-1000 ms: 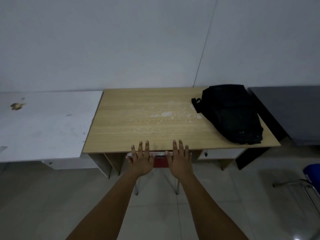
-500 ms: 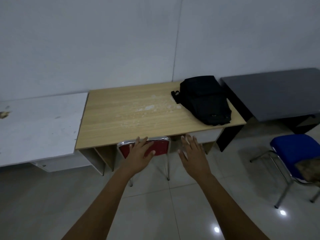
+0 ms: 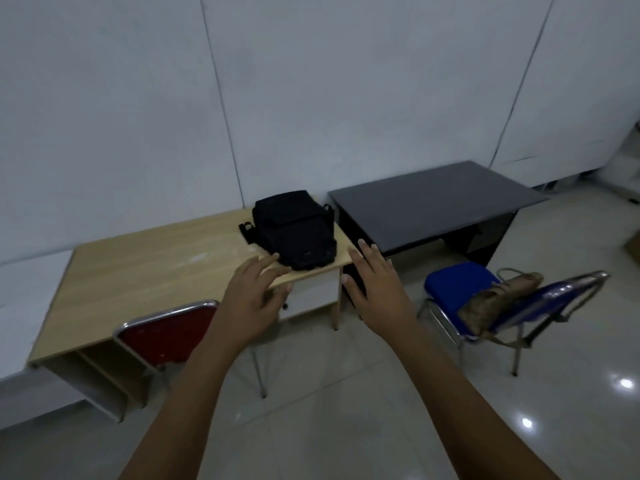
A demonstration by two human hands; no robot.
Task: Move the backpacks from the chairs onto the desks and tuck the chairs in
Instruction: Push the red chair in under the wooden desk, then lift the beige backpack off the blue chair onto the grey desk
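- Three desks: a white desk [image 3: 31,289] at 9 o'clock, a wooden desk [image 3: 145,271], a dark grey desk [image 3: 433,202] at 2 o'clock.
- Two chairs: a red chair [image 3: 166,334], a blue chair [image 3: 460,282].
- Two backpacks: a black backpack [image 3: 294,230], a tan backpack [image 3: 495,299].
- Two hands: left hand [image 3: 249,299], right hand [image 3: 377,285].

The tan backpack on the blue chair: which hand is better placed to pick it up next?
Probably the right hand: it hangs open nearer the blue chair, where the tan backpack lies. The left hand, also empty, is farther, over the wooden desk.
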